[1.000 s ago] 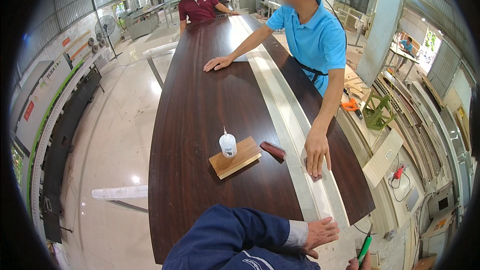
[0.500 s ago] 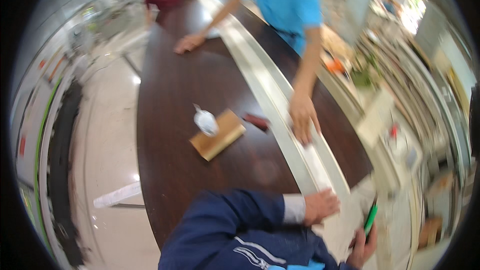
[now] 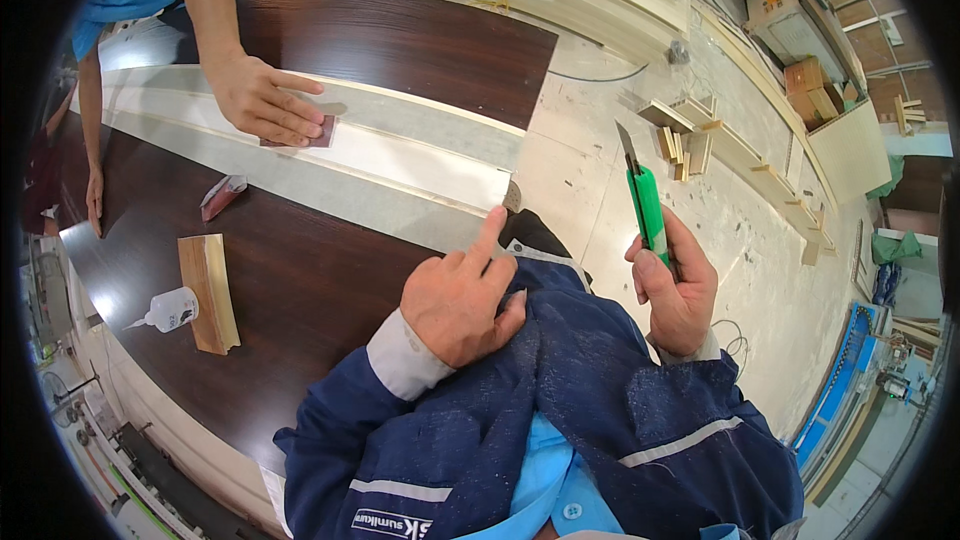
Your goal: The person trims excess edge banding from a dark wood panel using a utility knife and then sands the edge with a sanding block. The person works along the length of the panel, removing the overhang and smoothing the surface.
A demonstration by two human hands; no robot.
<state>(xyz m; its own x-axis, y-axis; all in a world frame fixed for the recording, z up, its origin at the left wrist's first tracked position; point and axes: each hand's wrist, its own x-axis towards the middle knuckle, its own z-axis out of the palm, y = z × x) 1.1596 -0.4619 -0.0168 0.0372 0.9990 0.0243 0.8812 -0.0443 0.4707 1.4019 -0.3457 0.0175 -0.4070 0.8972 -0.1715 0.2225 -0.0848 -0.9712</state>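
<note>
My left hand point(image 3: 462, 302) holds nothing. Its index finger is stretched out to the near corner of a long white strip point(image 3: 420, 158), with the other fingers loosely bent and the thumb apart. In my right hand point(image 3: 680, 290) is a green utility knife point(image 3: 648, 208), held upright with its blade out, to the right of the board's end. The strip lies lengthwise along a grey band point(image 3: 390, 212) on a dark brown board point(image 3: 300, 280). A co-worker's hand point(image 3: 262, 100) presses a small reddish-brown piece point(image 3: 325, 132) onto the strip.
On the board lie a wooden block point(image 3: 208, 295), a white squeeze bottle point(image 3: 172, 310) touching it, and a folded dark red piece point(image 3: 222, 197). Short wooden offcuts point(image 3: 690, 145) lie on the dusty floor to the right. A cardboard box point(image 3: 812, 90) stands behind them.
The view has swung to the right. My left hand, earlier lying near the strip's end, now stretches its index finger to the corner. The knife stays in my right hand, now seen more fully.
</note>
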